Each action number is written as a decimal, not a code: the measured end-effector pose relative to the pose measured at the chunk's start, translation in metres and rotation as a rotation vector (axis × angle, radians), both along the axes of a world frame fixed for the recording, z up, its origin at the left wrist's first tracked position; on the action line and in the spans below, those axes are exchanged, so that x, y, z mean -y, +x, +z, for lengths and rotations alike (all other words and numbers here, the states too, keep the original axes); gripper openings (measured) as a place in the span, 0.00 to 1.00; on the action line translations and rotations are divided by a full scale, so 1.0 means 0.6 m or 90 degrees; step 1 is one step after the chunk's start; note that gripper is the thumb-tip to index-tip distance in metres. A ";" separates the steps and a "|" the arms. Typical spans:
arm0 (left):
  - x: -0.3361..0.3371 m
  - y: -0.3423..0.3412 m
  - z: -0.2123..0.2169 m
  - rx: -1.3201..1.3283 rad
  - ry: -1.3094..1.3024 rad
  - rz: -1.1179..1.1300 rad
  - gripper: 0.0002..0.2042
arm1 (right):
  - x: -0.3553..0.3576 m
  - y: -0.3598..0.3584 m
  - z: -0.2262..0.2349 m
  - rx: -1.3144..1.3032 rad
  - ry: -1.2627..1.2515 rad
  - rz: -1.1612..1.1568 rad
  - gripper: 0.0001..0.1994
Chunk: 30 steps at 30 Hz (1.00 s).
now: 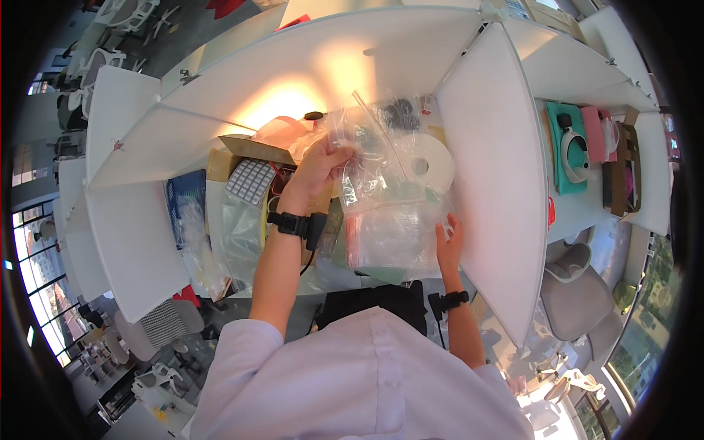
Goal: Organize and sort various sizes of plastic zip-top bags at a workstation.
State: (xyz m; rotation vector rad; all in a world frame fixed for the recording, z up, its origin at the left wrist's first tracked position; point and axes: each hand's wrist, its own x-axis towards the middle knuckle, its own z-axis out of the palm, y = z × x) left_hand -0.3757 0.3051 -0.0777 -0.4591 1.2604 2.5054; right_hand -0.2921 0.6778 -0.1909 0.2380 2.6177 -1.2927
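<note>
My left hand (320, 167) is closed, thumb against fingers, on the edge of a clear plastic zip bag (374, 158), which is lifted over the desk. Below it lies a stack of clear plastic bags (396, 233) with a pinkish left edge. My right hand (449, 244) rests at the right side of that stack, its fingers bent and apart, with nothing visible in them. Behind the bags, a white roll (438, 163) with a round hole shows partly through the plastic. Left of my left wrist is a sheet with a dark grid (251, 182).
White partitions (491, 176) enclose the desk at the back and both sides. An opened cardboard box (257, 149), crumpled clear plastic (244, 236) and a blue packet (187, 205) crowd the left. Dark round items (402, 114) stand at the back. A cardboard box (625, 172) sits beyond the right partition.
</note>
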 end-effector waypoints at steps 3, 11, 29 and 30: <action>-0.026 0.050 -0.005 0.014 0.053 -0.037 0.14 | 0.030 -0.034 0.085 0.086 -0.332 0.031 0.25; -0.115 0.152 -0.055 0.065 0.114 -0.128 0.18 | 0.064 -0.035 0.153 0.363 -0.487 0.146 0.19; -0.241 0.276 -0.157 0.241 0.176 0.010 0.32 | -0.004 0.021 0.208 0.006 -0.013 0.389 0.13; -0.233 0.276 -0.154 0.263 0.154 -0.031 0.35 | 0.000 0.020 0.212 0.006 -0.013 0.389 0.13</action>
